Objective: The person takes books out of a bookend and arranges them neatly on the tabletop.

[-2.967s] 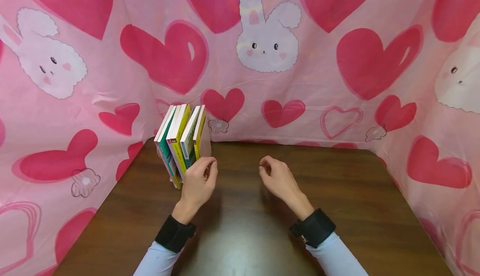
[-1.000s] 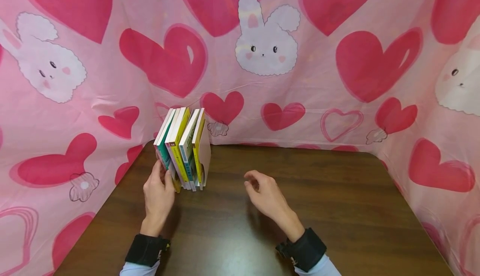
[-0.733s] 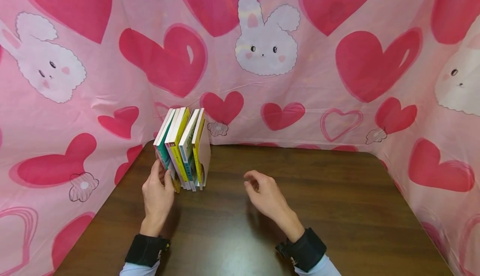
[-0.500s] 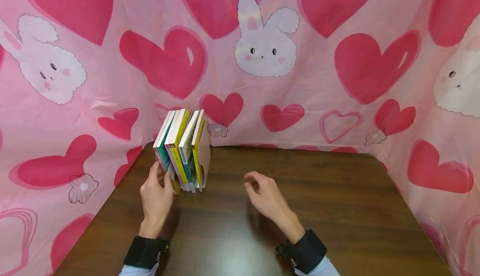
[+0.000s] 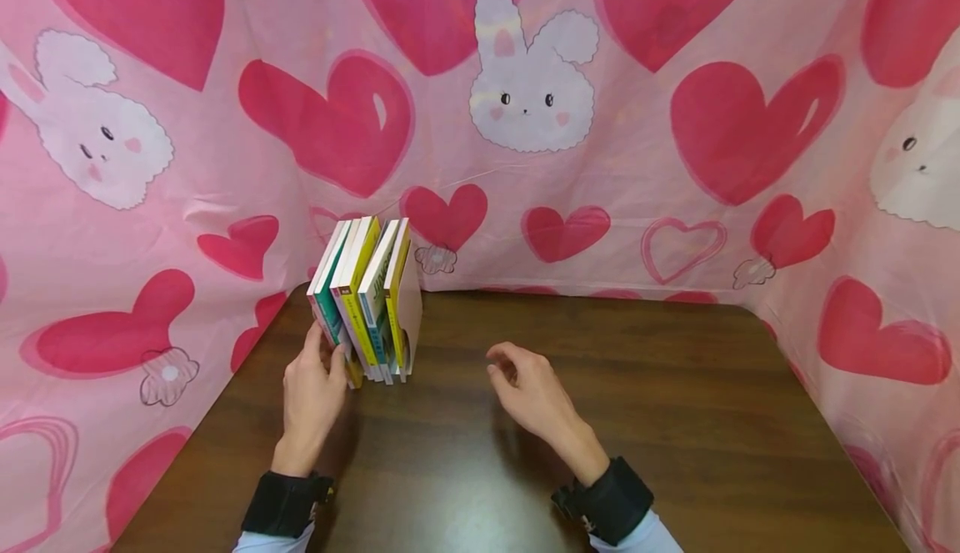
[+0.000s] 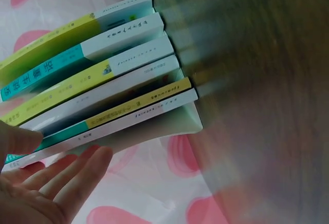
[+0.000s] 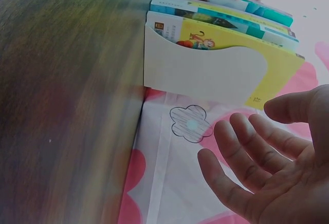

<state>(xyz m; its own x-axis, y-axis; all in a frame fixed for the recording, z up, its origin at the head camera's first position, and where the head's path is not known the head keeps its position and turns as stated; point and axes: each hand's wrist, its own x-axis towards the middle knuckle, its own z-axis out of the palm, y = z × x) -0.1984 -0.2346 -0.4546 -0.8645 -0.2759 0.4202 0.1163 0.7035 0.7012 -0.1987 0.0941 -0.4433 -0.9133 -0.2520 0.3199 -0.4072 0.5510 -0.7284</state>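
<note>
While the left hand [image 5: 311, 386] rests against the near lower edge of a row of upright books [image 5: 358, 324] left of centre in the head frame, the right hand [image 5: 536, 386] hangs just right of centre, well apart from them. At the lower left of the left wrist frame, the left grip brackets the outermost books, one with a teal-and-gold spine [image 6: 139, 107] and one with a white spine [image 6: 128, 122]: its thumb lies on one side and its fingers on the other, though I cannot tell whether they clamp. The right grip is apart, with thumb and loosely bent fingers spread around nothing. The books stand in a pale holder [image 7: 195, 72], whose wavy-edged side panel covers part of a yellow book [image 7: 277, 70] at the upper centre of the right wrist frame. The holder stands on a dark brown wooden desk [image 5: 637, 386]; pink fabric [image 5: 615, 169] printed with hearts and white rabbits rises behind it.
</note>
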